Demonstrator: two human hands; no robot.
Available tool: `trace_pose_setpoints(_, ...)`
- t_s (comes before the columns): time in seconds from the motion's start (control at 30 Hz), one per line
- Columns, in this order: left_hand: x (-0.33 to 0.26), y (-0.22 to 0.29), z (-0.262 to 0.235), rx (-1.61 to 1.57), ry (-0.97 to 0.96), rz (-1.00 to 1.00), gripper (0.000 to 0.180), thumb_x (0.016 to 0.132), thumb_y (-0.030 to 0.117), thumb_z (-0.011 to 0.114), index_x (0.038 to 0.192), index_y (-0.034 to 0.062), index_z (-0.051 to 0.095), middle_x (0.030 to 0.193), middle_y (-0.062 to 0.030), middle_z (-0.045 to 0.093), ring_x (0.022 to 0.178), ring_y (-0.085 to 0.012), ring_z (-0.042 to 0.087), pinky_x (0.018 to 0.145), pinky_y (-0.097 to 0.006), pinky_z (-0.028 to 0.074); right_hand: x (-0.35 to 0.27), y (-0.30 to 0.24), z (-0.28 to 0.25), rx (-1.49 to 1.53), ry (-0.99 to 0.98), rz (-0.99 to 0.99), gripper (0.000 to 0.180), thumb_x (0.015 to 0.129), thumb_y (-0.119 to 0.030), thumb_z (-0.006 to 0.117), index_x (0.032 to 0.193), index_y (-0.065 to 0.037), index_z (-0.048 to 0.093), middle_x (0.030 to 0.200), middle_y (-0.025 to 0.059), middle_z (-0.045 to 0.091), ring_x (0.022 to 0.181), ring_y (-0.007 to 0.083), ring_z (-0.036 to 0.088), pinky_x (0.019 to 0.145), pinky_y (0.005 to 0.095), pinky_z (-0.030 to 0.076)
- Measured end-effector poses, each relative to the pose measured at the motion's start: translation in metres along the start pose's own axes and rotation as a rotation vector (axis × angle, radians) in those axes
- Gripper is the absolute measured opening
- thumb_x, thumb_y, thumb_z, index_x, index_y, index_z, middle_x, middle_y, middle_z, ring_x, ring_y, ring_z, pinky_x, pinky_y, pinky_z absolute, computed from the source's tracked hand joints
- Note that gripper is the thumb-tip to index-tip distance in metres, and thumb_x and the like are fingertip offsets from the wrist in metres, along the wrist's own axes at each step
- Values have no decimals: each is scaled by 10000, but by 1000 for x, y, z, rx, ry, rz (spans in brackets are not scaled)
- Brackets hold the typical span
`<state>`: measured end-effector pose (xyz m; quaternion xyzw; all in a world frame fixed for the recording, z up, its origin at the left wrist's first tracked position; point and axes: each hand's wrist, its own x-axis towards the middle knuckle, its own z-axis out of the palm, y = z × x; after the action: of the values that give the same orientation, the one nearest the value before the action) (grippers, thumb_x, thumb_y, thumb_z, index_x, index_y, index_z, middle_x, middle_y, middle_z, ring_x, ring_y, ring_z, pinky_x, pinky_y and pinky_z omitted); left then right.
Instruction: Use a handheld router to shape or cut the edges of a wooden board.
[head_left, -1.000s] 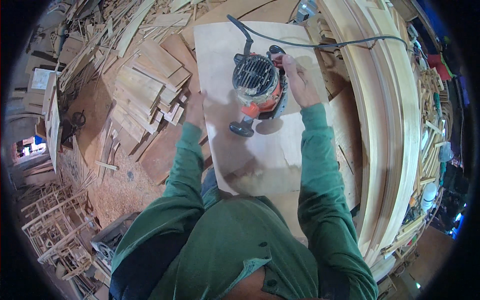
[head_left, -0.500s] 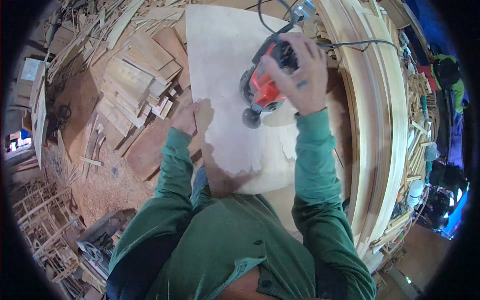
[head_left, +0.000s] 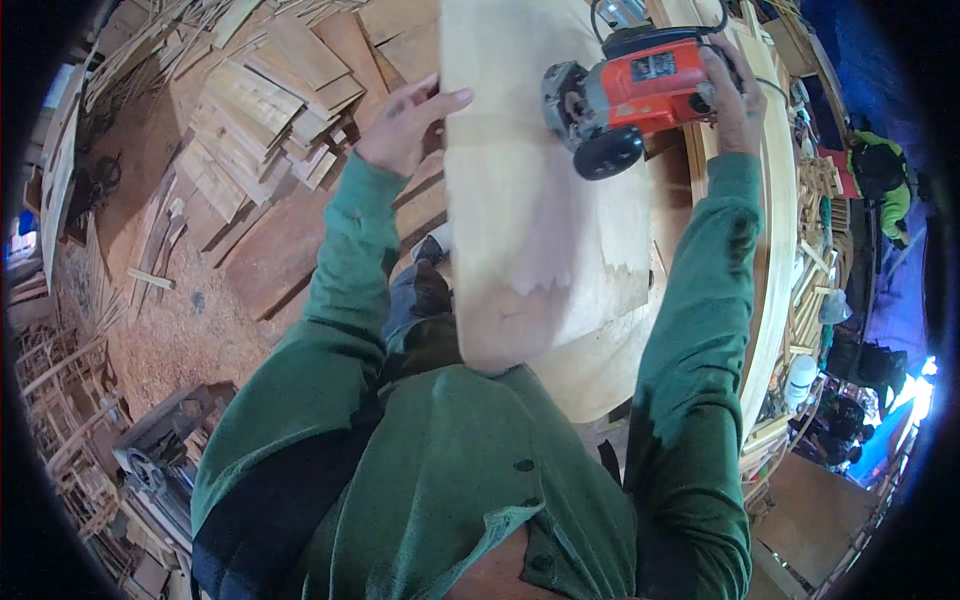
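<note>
My right hand (head_left: 735,100) grips the top end of a red and black router (head_left: 655,85). The router lies tipped on its side, its base facing left and a round black knob toward me. It is held over the right side of a pale wooden panel (head_left: 530,230); whether it touches the panel is hard to tell. My left hand (head_left: 405,125) is at the panel's left edge, fingers stretched and one fingertip over the panel. Close to my body, the panel's near end reaches my green shirt. A darker, jagged-edged patch marks its near part.
Long stacked boards (head_left: 770,250) run along the right. Cut wood pieces (head_left: 245,135) are piled at the left on a sawdust-covered floor (head_left: 190,340). A black cord loops above the router. Another person (head_left: 880,180) in bright green is at the far right.
The router has been lifted and tipped sideways, moving right with my right hand. My left hand has moved forward along the panel edge and opened its fingers. The panel appears farther right.
</note>
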<state>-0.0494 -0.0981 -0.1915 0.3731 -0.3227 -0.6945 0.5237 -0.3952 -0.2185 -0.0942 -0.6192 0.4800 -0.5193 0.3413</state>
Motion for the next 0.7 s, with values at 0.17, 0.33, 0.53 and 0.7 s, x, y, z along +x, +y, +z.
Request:
trace_pose_setpoints(0.17,4,24,42,208,-198,21,439,900,258,670,1263,32,575,1088,-6,638,911,-78,609,809,-236,501,17,7,-63,-101,54,60,412,856,-277,716,1195,-49,664,1088,36,648,954,94,597,824,221,468)
trace_pose_setpoints(0.33,8,30,73,117,-378,175,398,934,284,637,1226,17,595,1014,-12,639,928,-107,622,891,-286,529,43,3,-90,-302,69,248,448,837,-341,734,1207,-96,668,1062,29,671,949,98,615,780,209,463)
trace_pose_setpoints(0.53,36,40,100,132,-509,219,399,966,228,592,1287,-7,557,1113,-70,648,1006,-181,652,857,-336,568,56,15,-121,-300,124,322,415,901,-320,666,1232,-71,634,1129,73,660,977,146,656,802,291,536)
trace_pose_setpoints(0.7,62,36,104,222,-542,232,463,976,216,570,1385,16,485,1227,-88,632,1060,-182,652,813,-324,578,71,31,-141,-142,78,336,496,877,-267,697,1301,-40,579,1147,56,651,976,131,654,771,281,551)
